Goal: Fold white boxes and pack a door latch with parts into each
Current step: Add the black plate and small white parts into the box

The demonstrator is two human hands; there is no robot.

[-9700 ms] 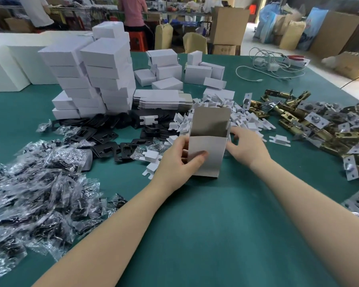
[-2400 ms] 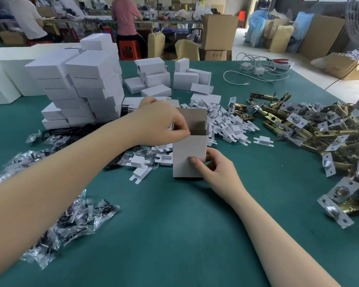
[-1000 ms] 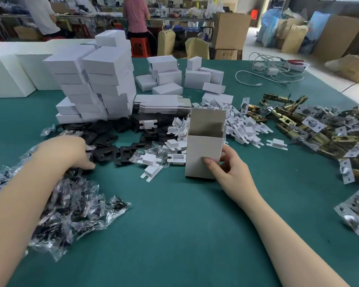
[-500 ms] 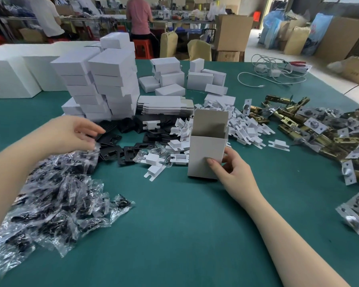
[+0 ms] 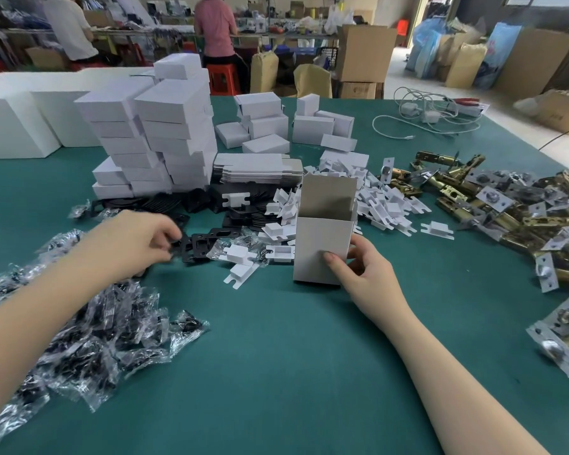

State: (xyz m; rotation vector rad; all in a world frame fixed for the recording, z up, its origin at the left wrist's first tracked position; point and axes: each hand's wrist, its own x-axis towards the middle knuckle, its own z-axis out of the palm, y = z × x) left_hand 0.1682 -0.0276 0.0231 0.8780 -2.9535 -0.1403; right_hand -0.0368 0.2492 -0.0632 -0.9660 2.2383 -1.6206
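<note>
White cardboard box (image 5: 321, 249) is standing open-topped mid-desk, the right hand (image 5: 363, 274) grasping it steady while the left hand's (image 5: 130, 246) curled fingers (image 5: 165, 236) are pinching a black plate (image 5: 199, 246) to load.

No legible text, label, brand, number or sign detected. White boxes (image 5: 165, 133) stacked on table: faces blank. Upright open box (image 5: 322, 244): no print seen. Brown cartons (image 5: 365, 54) behind table: faint marks noted on lower carton, too blurred to be read.
</note>
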